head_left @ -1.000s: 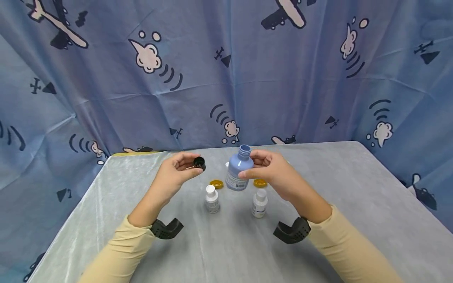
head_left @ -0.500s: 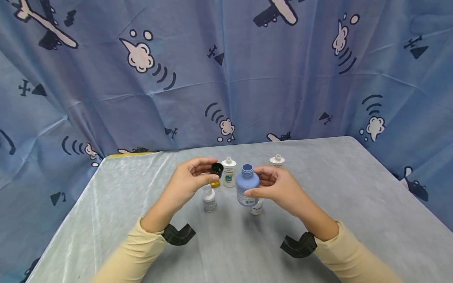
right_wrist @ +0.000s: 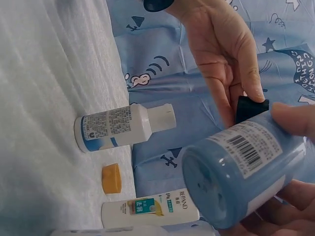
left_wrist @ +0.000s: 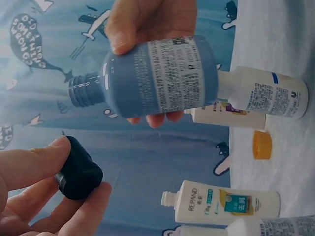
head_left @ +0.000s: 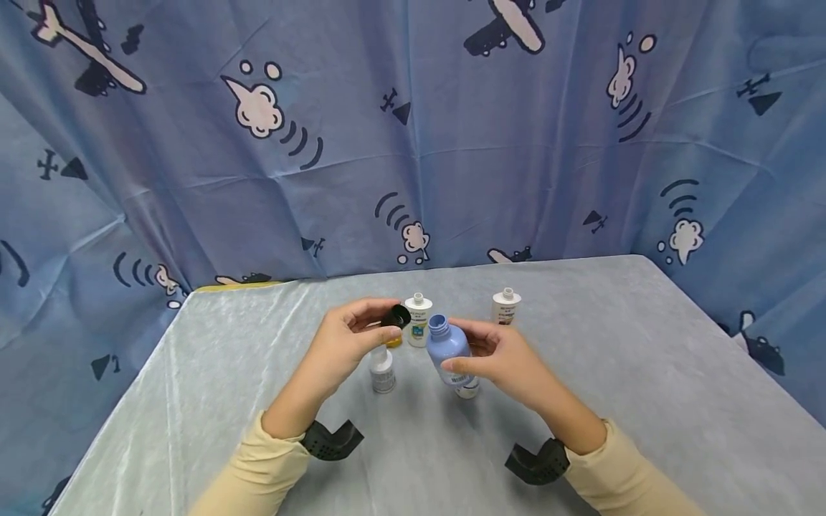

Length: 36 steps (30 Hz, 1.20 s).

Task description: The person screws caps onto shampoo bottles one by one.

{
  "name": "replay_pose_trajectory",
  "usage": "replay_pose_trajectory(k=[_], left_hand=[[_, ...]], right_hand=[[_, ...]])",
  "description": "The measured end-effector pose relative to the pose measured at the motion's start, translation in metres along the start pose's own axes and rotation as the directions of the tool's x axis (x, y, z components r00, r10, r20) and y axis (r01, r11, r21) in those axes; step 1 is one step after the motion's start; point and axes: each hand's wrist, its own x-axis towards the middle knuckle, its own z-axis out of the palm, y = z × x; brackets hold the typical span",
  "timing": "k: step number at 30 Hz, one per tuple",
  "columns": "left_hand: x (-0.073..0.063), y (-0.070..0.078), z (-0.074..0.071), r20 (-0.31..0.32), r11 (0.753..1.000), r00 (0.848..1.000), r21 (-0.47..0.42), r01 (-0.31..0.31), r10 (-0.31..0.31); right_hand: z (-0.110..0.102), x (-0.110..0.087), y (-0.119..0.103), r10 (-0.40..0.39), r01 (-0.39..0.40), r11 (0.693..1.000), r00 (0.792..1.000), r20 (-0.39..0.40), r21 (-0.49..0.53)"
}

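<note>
My left hand [head_left: 348, 340] pinches a black bottle cap [head_left: 396, 316] between thumb and fingers, its hollow side facing the right hand in the head view. Opposite it, my right hand [head_left: 487, 351] grips a blue bottle [head_left: 447, 351] round the body. The bottle has no cap on, and its threaded neck [left_wrist: 84, 90] leans slightly toward the cap. A gap separates neck and cap in the left wrist view. Both are held above the table. A printed label with a barcode [right_wrist: 246, 156] shows on the bottle's side.
Behind the hands stand two uncapped white bottles [head_left: 419, 319], the other [head_left: 506, 307] farther right. Two smaller white bottles with caps on stand nearer, one on the left [head_left: 383, 374] and one [head_left: 467, 389] partly hidden by the blue bottle. A yellow cap [left_wrist: 262, 145] lies on the grey-covered table [head_left: 645, 373].
The left hand has moved right with the cap, closer to the blue bottle. The right hand has lowered the bottle and tilted its neck leftward. The head view has shifted slightly.
</note>
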Motion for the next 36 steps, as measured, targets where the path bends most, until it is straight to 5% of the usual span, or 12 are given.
replay_pose_trajectory(k=[29,36], left_hand=[[-0.006,0.004,-0.004,0.037,0.999,0.998,-0.004,-0.054,0.054],[-0.011,0.009,-0.003,-0.010,0.998,0.999,-0.043,-0.047,0.047]], right_hand=[[0.007,-0.009,-0.005,-0.112,0.111,0.993,0.993,-0.035,-0.034],[0.008,-0.008,-0.005,-0.105,0.104,0.994,0.994,-0.014,-0.043]])
